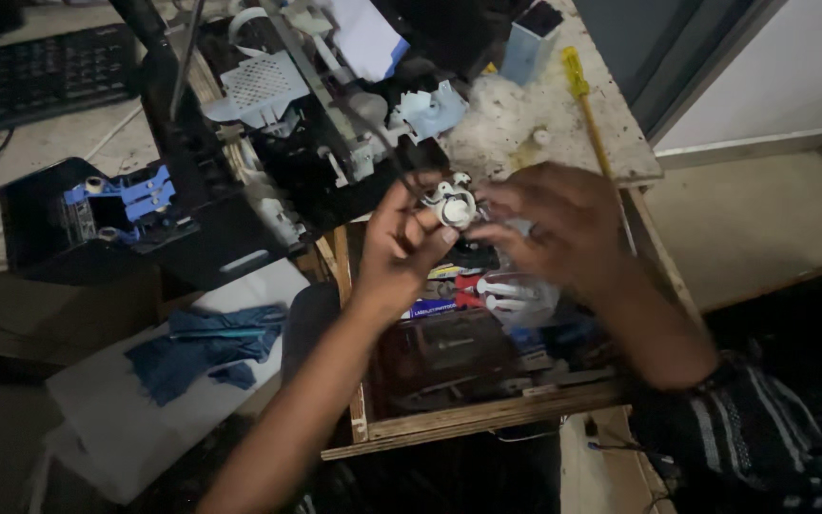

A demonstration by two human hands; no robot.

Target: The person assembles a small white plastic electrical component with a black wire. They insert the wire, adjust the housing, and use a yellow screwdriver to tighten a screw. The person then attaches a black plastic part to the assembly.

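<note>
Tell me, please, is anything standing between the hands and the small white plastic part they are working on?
Nothing visible does: the left hand and the right hand both hold the small white plastic part directly, above the open wooden drawer.

Dim room, worn worktable (563, 124), pale floor (763, 219).

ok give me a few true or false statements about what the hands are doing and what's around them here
1. Both hands hold one small white plastic part between them. True.
2. The left hand holds the yellow-handled screwdriver. False: it lies untouched on the worktop.
3. The hands are above an open wooden drawer of clutter. True.
4. A blue cloth covers the right hand. False: the cloth lies on a white sheet, lower left.
5. A keyboard sits at the upper left. True.
</note>
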